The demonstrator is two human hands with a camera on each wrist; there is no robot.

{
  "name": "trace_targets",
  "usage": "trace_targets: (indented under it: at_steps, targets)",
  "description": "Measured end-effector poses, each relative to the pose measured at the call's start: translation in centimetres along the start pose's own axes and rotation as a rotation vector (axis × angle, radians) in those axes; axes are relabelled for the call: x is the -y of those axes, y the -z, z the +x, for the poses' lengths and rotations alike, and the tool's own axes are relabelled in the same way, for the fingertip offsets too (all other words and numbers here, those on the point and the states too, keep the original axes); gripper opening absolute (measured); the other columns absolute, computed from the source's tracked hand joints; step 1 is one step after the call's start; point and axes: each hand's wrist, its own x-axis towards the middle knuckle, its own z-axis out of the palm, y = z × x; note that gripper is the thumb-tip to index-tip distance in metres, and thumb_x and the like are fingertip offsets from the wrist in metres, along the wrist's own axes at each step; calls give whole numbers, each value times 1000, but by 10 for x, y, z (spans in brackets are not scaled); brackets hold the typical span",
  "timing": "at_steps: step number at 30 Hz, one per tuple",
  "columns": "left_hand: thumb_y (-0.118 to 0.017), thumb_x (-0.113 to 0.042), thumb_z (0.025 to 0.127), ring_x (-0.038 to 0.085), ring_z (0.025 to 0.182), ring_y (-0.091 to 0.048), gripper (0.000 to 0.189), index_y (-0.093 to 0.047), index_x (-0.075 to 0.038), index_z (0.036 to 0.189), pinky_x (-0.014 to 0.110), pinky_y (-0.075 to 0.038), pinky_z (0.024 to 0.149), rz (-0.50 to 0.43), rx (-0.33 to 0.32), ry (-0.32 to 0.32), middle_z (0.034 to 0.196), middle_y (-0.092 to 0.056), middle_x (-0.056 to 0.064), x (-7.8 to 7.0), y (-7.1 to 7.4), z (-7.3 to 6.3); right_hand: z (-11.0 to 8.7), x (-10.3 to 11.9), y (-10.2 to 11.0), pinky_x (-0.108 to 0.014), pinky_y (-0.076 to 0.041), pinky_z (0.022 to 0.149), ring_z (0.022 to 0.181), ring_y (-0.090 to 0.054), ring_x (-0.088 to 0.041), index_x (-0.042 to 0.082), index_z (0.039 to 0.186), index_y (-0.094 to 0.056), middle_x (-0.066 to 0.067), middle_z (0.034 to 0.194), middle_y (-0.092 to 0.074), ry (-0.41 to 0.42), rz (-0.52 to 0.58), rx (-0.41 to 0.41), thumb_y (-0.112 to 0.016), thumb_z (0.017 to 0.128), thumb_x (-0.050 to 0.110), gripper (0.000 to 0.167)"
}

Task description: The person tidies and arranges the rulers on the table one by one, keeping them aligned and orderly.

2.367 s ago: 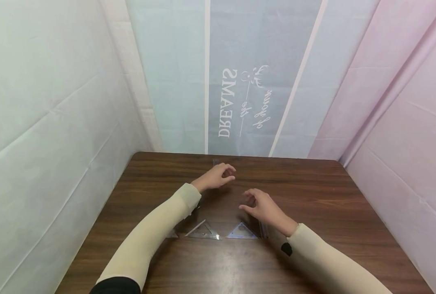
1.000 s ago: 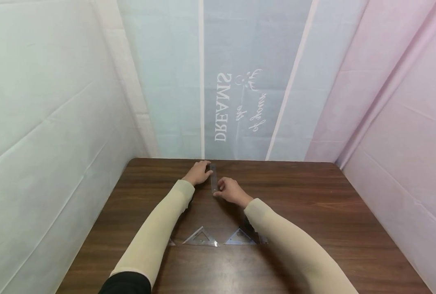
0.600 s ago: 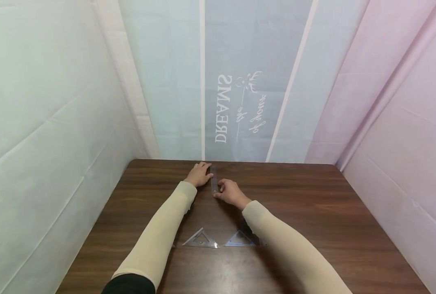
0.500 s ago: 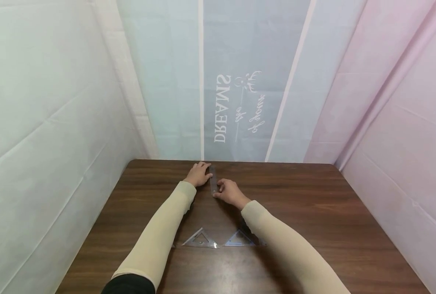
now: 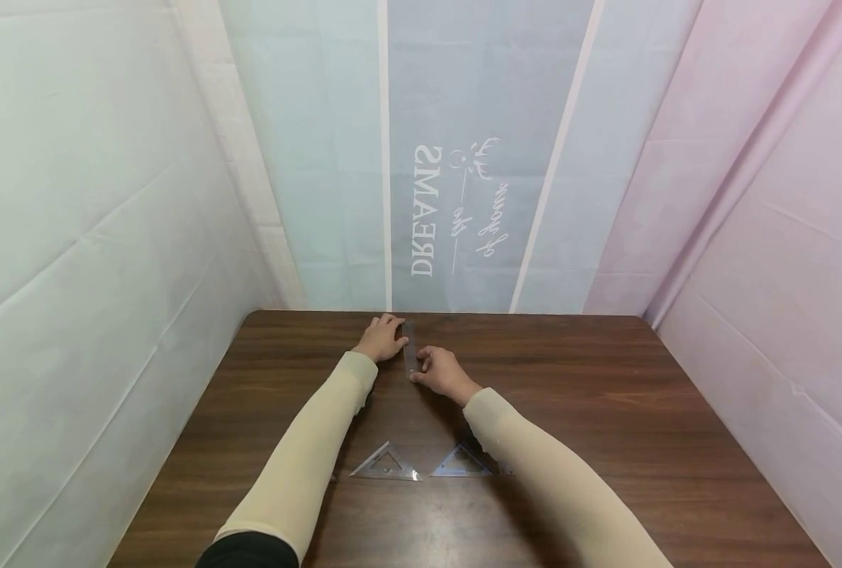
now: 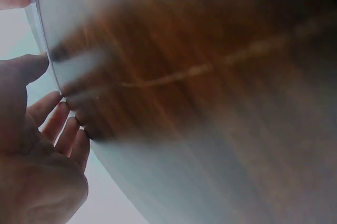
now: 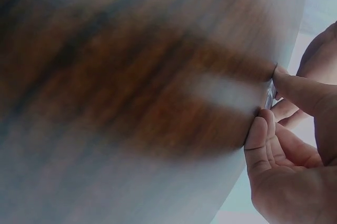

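Note:
A clear ruler [image 5: 409,351] lies lengthwise on the brown table near its far edge, between my two hands. My left hand [image 5: 380,339] is at its far end, thumb and index fingertip at the left edge. In the left wrist view the ruler [image 6: 45,37] shows as a thin edge, with the left thumb [image 6: 37,67] against it. My right hand [image 5: 443,371] holds the near end, its thumb at the bottom and bent fingers at the right edge. The right wrist view shows a short piece of the ruler [image 7: 269,97] between right thumb and fingers.
Closer to me lie a clear set square [image 5: 387,473] and a blue-tinted set square [image 5: 459,473] on the wooden table [image 5: 605,394]. Other clear pieces are mostly hidden under both sleeves. Cloth walls [image 5: 108,237] stand around the table's sides and back.
Both hands, held apart from each other 2.4 s ago, have come to the ruler: the left moved left, the right forward and left. Over the last second they have stayed nearly still.

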Motion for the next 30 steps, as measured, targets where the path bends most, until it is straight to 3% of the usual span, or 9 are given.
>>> trace_targets:
  at_steps: [21,30]
  targets:
    - [-54,-29,113,39,151,-37,52,-48,-9,160,52,-33,125,-25,66,44,166,-41,16,3,0,12,0,2,3,-38,-57,85,89,-64,-19,-5,134,-68,-8,98,-69,-28,-3,23,-85,95,14,46]
    - [-53,-27,114,40,151,-36,46,-52,-9,156,53,-32,125,-95,77,61,166,-41,17,8,5,18,0,5,4,-38,-59,85,92,-66,-22,-8,138,-66,-11,102,-70,-26,-28,44,-81,98,13,48]
